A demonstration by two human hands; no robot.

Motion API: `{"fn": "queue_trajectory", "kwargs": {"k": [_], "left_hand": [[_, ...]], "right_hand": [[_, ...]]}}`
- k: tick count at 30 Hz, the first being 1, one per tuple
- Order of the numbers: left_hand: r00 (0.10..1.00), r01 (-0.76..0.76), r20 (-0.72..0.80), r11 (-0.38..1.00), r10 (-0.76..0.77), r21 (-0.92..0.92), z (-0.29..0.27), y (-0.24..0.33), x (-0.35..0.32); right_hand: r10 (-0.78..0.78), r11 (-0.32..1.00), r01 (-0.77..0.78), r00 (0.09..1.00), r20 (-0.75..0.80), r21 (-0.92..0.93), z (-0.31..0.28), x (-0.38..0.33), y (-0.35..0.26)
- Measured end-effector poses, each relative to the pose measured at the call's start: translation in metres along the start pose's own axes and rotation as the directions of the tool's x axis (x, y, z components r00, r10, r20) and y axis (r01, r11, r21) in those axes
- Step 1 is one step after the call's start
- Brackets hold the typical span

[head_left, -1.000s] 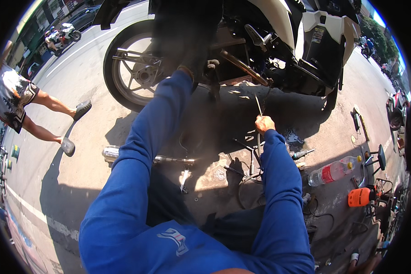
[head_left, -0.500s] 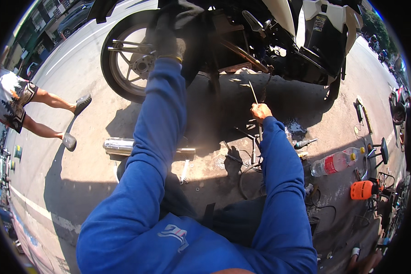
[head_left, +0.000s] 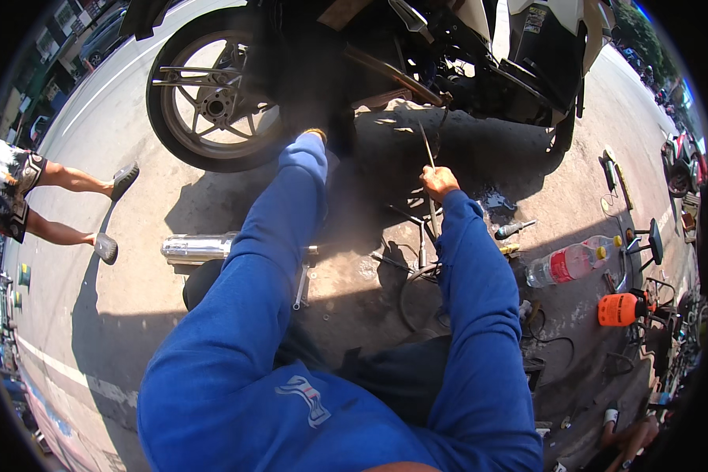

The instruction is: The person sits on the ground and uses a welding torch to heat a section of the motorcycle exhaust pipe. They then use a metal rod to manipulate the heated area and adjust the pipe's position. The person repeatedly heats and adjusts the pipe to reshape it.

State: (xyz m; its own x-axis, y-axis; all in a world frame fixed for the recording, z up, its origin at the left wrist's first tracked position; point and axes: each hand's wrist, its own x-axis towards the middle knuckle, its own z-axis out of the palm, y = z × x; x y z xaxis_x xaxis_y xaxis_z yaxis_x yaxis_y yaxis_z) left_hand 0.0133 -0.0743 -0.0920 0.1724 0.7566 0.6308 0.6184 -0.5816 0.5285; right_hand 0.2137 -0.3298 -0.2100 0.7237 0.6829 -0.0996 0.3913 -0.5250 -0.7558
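Observation:
My right hand [head_left: 439,183] is closed around a long thin rod [head_left: 425,143] whose tip points up toward the underside of a motorcycle [head_left: 393,75]. Below that hand, a dark hose-like length runs down to the ground. My left arm reaches forward to the motorcycle beside its rear wheel [head_left: 214,106]. Dark shade and blur hide most of my left hand [head_left: 310,124], so its fingers and anything in them cannot be made out. A yellowish edge shows at that wrist. Grey haze hangs between my two arms.
A silver exhaust muffler [head_left: 198,248] and a wrench [head_left: 300,289] lie on the ground near my left forearm. To the right are plastic bottles [head_left: 562,267], an orange container [head_left: 617,310], a mirror [head_left: 654,242] and scattered tools. A person's legs [head_left: 75,177] stand at left.
The motorcycle and ground have shifted left and up in the picture. My left hand has sunk into shade beside the wheel, lower against the motorcycle. My right hand keeps its hold on the rod.

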Motion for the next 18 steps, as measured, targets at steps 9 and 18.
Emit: {"fn": "queue_trajectory", "kwargs": {"k": [9,18], "left_hand": [[0.951,-0.094,0.3,0.995,0.079,0.038,0.039,-0.031,-0.078],[0.612,-0.151,0.768,0.982,0.185,-0.117,0.129,0.077,-0.171]], "right_hand": [[0.013,1.0,-0.013,1.0,0.005,0.023,0.004,-0.001,-0.015],[0.056,0.998,-0.056,0.998,-0.014,0.023,0.004,-0.006,-0.016]]}}
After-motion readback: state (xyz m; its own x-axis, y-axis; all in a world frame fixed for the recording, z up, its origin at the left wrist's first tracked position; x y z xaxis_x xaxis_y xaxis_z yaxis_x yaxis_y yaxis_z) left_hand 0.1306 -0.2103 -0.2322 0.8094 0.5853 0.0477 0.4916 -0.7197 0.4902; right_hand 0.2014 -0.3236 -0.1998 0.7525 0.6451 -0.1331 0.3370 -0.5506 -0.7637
